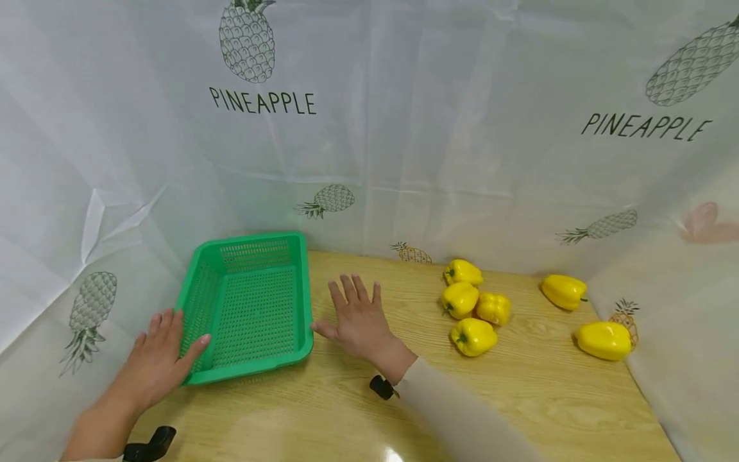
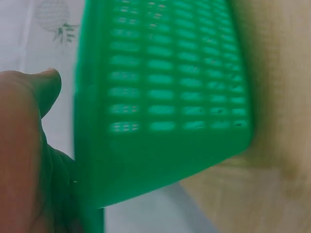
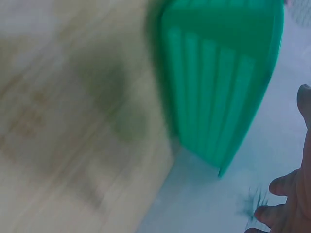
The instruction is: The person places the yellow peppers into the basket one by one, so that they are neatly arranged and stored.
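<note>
A green perforated plastic basket (image 1: 260, 308) sits at the left of the wooden table, with nothing inside. My left hand (image 1: 158, 359) rests at its front left corner, fingers extended along the outside and thumb reaching over the rim. In the left wrist view, the thumb (image 2: 46, 90) stands apart from the basket's slotted wall (image 2: 170, 97). To the basket's right, my right hand (image 1: 360, 324) is spread over the table and holds nothing. Its thumb tip lies close to the right rim; the right wrist view shows its fingers (image 3: 286, 189) beside the basket (image 3: 218, 82).
Several yellow bell peppers (image 1: 473, 337) lie grouped right of centre on the table (image 1: 346, 417). Two more, one toward the back (image 1: 562, 292) and one nearer (image 1: 603, 340), lie by the right edge. White pineapple-printed sheeting (image 1: 404, 128) walls in the back and sides.
</note>
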`<action>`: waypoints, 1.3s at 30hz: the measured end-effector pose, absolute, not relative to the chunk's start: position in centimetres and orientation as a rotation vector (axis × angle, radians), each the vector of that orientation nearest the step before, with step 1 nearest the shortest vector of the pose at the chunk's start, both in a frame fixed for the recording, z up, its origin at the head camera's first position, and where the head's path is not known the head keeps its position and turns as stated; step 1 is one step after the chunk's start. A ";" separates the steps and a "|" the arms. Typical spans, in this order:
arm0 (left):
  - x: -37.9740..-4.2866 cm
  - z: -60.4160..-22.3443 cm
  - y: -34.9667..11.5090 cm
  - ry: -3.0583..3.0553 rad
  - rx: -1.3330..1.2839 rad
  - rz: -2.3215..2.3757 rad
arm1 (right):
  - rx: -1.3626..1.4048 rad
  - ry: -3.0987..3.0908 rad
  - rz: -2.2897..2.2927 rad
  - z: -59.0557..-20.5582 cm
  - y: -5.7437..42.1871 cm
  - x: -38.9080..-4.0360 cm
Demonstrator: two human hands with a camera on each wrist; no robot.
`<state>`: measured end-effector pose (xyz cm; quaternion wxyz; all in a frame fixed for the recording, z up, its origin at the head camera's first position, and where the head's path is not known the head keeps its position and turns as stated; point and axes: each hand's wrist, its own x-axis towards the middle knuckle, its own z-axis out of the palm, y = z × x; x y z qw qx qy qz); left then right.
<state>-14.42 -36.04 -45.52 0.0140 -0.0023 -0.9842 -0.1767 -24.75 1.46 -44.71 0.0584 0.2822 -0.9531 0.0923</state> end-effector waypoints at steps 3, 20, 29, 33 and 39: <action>-14.4 -46.2 -35.6 -3.075 -0.034 -0.609 | 0.931 -2.901 0.305 -44.8 -0.1 -24.0; -16.9 -47.2 -27.8 -3.049 -0.217 -0.613 | 0.852 -2.999 0.440 -46.5 5.2 -22.2; -18.0 -47.2 -23.0 -3.015 -0.324 -0.574 | 0.749 -3.003 0.482 -46.8 10.2 -20.6; -17.9 -47.2 -21.1 -2.999 -0.367 -0.555 | 0.692 -3.004 0.499 -47.0 12.2 -19.5; -17.1 -46.9 -19.1 -2.969 -0.433 -0.504 | 0.650 -2.969 0.465 -47.3 14.4 -17.7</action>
